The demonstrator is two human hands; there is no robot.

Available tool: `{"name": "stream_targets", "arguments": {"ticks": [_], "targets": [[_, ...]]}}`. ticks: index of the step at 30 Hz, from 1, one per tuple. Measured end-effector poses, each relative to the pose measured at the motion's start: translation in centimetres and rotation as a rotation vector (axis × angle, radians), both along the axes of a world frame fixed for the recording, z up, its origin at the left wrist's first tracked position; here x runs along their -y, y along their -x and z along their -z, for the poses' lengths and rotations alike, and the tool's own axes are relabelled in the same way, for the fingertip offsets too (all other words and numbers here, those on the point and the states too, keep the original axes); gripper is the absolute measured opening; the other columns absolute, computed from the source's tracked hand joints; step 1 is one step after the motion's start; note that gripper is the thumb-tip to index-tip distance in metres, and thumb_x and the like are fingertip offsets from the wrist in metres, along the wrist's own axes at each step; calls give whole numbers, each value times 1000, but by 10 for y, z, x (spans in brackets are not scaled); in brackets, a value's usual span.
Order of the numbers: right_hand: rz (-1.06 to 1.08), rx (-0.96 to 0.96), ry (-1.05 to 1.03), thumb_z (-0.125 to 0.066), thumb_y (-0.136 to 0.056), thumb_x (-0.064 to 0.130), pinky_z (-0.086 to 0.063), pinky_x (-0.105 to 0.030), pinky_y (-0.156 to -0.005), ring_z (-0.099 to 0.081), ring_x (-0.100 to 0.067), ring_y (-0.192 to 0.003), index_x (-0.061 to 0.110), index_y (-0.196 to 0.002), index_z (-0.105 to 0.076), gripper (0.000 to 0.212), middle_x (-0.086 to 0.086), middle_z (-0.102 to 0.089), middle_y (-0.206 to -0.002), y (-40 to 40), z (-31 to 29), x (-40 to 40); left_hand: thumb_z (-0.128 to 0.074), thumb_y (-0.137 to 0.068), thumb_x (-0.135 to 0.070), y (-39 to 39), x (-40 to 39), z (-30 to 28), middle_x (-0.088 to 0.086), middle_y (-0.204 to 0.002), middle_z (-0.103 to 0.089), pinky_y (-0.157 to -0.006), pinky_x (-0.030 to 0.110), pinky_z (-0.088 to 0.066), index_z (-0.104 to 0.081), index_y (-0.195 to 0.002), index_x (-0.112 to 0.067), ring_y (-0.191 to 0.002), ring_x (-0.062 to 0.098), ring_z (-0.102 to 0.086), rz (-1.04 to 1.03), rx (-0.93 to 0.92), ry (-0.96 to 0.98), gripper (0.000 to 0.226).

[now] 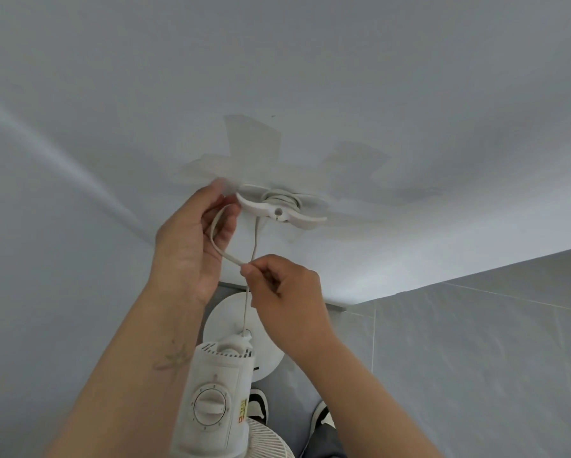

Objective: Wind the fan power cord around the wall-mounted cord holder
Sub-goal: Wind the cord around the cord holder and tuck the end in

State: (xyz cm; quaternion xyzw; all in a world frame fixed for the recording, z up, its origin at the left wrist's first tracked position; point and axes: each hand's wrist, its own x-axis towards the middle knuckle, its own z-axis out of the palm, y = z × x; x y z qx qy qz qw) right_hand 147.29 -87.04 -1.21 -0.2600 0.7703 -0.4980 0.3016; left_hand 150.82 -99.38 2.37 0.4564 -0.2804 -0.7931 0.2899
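A white cord holder (282, 209) is fixed to the pale wall, with several turns of white power cord (280, 196) wound around its middle. One strand hangs straight down from the holder to the back of the white fan (218, 385) below. My left hand (191, 239) is just left of the holder, fingers curled around a loop of the cord. My right hand (284, 292) sits lower, pinching the same loop between thumb and fingertips.
Patches of clear tape (254, 143) are stuck on the wall behind the holder. The fan's round base (267, 358) stands on a grey tiled floor (475, 358). My shoes (259, 404) show beside the fan grille at the bottom.
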Motion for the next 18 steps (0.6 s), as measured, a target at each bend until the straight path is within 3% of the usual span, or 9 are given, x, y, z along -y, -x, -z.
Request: {"name": "stream_targets", "arguments": {"ticks": [2, 5, 9, 12, 14, 18], "targets": [[-3, -23, 11, -59, -93, 21, -42, -19, -53, -57, -15, -53, 11, -80, -69, 19, 6, -55, -54, -2, -4, 4, -75, -80, -18, 3, -1, -2, 0, -76, -71, -67, 16, -54, -72, -83, -10, -67, 7, -63, 25, 57, 94, 9], [5, -29, 50, -60, -92, 20, -40, -16, -53, -50, -8, -51, 10, -81, -70, 18, 10, -53, -53, -2, -8, 7, -81, -73, -17, 5, -5, 0, -2, -72, -69, -73, 21, -52, -71, -72, -17, -68, 10, -62, 26, 225, 324, 10], [20, -68, 119, -61, -92, 16, -42, -18, -52, -49, -7, -49, 11, -79, -70, 17, 13, -52, -52, -2, -18, 5, -81, -73, -17, 8, -13, 2, -1, -75, -71, -69, 18, -51, -66, -70, -19, -70, 7, -67, -23, 375, 598, 16], [55, -81, 151, -61, -92, 17, -48, -24, -54, -50, -8, -51, 13, -77, -69, 17, 14, -52, -51, 1, -23, 0, -78, -76, -20, 7, -19, 3, -2, -77, -72, -76, 28, -57, -64, -69, -21, -77, 10, -70, -33, 454, 793, 16], [54, -100, 147, -62, -91, 18, -47, -24, -55, -52, -11, -52, 15, -77, -69, 16, 13, -53, -53, 3, -25, -6, -77, -77, -23, 5, -22, 4, -1, -79, -72, -79, 34, -57, -65, -72, -22, -79, 14, -70, -41, 460, 868, 13], [62, -158, 145, -61, -91, 19, -47, -30, -54, -54, -17, -54, 16, -76, -68, 17, 2, -58, -60, 7, -28, -15, -77, -77, -24, 4, -23, 0, -7, -80, -71, -75, 25, -56, -66, -80, -23, -76, 9, -69, -41, 483, 918, 12]]}}
